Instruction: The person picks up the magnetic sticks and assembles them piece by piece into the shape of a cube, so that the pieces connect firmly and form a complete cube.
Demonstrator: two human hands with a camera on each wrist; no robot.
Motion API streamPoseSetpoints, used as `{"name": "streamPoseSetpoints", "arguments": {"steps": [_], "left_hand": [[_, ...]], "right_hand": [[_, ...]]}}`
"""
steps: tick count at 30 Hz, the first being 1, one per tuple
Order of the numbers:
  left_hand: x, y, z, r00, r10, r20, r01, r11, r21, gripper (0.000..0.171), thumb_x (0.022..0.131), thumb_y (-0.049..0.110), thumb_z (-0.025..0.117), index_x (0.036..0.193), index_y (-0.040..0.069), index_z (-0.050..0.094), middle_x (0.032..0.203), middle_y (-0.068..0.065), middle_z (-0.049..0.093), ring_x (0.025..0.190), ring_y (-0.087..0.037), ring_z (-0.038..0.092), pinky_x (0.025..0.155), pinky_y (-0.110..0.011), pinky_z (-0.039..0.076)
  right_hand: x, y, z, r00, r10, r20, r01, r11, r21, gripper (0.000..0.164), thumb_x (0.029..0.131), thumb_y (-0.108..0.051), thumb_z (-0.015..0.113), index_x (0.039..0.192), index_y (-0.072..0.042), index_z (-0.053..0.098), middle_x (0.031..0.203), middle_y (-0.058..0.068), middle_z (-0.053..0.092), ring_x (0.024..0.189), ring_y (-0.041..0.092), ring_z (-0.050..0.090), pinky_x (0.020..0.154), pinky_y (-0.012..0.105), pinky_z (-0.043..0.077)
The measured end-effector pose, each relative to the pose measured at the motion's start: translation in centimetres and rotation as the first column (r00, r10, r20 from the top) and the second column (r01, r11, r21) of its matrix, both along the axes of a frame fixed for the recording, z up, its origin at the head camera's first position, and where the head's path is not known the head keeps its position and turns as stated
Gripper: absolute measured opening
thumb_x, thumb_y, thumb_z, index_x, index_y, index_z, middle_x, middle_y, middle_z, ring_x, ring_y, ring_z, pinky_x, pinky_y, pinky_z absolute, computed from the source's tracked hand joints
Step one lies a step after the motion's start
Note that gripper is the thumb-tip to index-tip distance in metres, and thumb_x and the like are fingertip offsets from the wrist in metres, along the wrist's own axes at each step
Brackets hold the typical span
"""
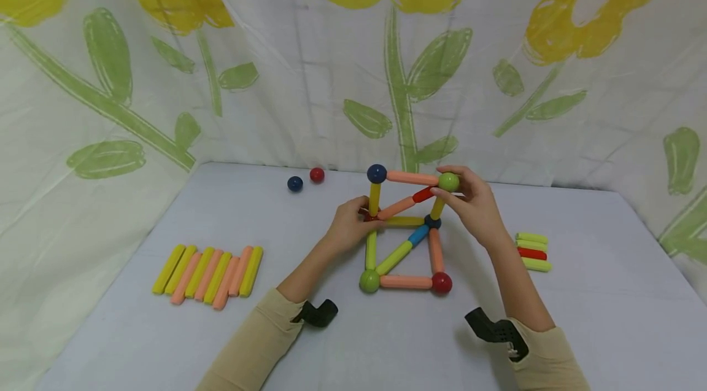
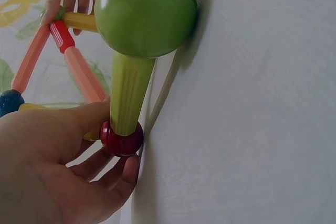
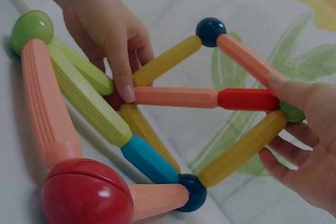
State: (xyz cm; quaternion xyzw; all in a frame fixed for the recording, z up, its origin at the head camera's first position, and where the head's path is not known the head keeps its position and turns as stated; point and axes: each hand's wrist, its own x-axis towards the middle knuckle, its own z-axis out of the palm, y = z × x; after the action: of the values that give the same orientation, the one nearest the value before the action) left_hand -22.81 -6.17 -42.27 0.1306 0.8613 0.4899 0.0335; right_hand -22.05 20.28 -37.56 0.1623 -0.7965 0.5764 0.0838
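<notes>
Between side edges of table [image 1: 618,305], left hand [image 1: 348,223] grips red ball [image 2: 123,142], fingers curled; right hand [image 1: 479,208] pinches green ball [image 1: 449,182]. Advise steadying both, red rod [image 3: 247,99] aligned.

The round red plastic-looking ball [image 3: 86,195] is glossy, the straight salmon plastic-looking rod [image 3: 47,98] finely ridged. Near the smooth, matt white tabletop's [image 1: 409,342] far edge, a round navy plastic-looking ball [image 1: 295,183] shines. The beige cloth sleeves [image 1: 259,336] look matt.

L fingers [image 2: 124,178] curled; R fingers [image 3: 276,167] pinching; arms [image 1: 309,268] extd fwd
</notes>
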Motion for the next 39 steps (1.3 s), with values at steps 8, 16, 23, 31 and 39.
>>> {"name": "streamPoseSetpoints", "arguments": {"steps": [8,16,23,31,39], "left_hand": [[0.1,-0.3,0.0,1.0,-0.009,-0.015,0.009,1.0,0.002,0.024,0.096,0.014,0.079,0.116,0.001,0.072,0.121,-0.015,0.073,0.113,-0.034,0.069,0.1,-0.045,0.058],[-0.1,-0.5,-0.1,0.999,-0.004,-0.035,0.004,1.0,0.008,0.025,0.094,0.012,0.081,0.115,0.002,0.076,0.119,-0.012,0.077,0.114,-0.033,0.072,0.097,-0.043,0.06],[0.1,-0.7,-0.2,1.0,0.012,-0.019,-0.011,1.0,0.011,0.03,0.094,0.011,0.081,0.121,0.0,0.075,0.121,-0.014,0.076,0.114,-0.034,0.072,0.098,-0.043,0.06],[3.2,-2.0,0.7,0.987,0.087,0.135,-0.094,0.994,0.048,0.049,0.096,0.013,0.078,0.141,-0.001,0.064,0.132,-0.021,0.069,0.119,-0.037,0.071,0.098,-0.043,0.061],[8.5,-3.2,1.8,0.941,0.047,0.335,-0.055,0.998,0.015,0.042,0.09,0.013,0.085,0.125,0.0,0.067,0.099,-0.009,0.07,0.078,-0.017,0.07,0.073,-0.03,0.06]], "right_hand": [[0.1,0.2,0.2,0.999,0.032,-0.015,-0.032,0.999,0.013,0.044,0.102,-0.005,0.069,0.144,0.0,0.058,0.124,0.016,0.063,0.106,0.003,0.064,0.092,0.013,0.054],[0.2,0.6,0.4,0.998,0.056,0.008,-0.056,0.998,0.03,0.043,0.103,-0.007,0.069,0.144,-0.002,0.059,0.125,0.014,0.063,0.106,0.003,0.064,0.093,0.013,0.053],[0.4,0.8,0.5,0.998,0.047,0.049,-0.05,0.997,0.054,0.049,0.103,-0.009,0.069,0.15,-0.005,0.054,0.128,0.019,0.065,0.109,0.006,0.065,0.093,0.014,0.053],[0.5,2.5,-1.2,0.976,0.097,0.197,-0.123,0.985,0.124,0.058,0.105,-0.017,0.068,0.156,-0.005,0.043,0.146,0.024,0.057,0.133,0.043,0.058,0.097,0.02,0.055],[-0.3,3.1,-4.8,0.956,0.142,0.255,-0.199,0.956,0.214,0.043,0.106,-0.016,0.065,0.143,0.004,0.055,0.139,0.026,0.061,0.127,0.043,0.062,0.106,0.051,0.054]]}}
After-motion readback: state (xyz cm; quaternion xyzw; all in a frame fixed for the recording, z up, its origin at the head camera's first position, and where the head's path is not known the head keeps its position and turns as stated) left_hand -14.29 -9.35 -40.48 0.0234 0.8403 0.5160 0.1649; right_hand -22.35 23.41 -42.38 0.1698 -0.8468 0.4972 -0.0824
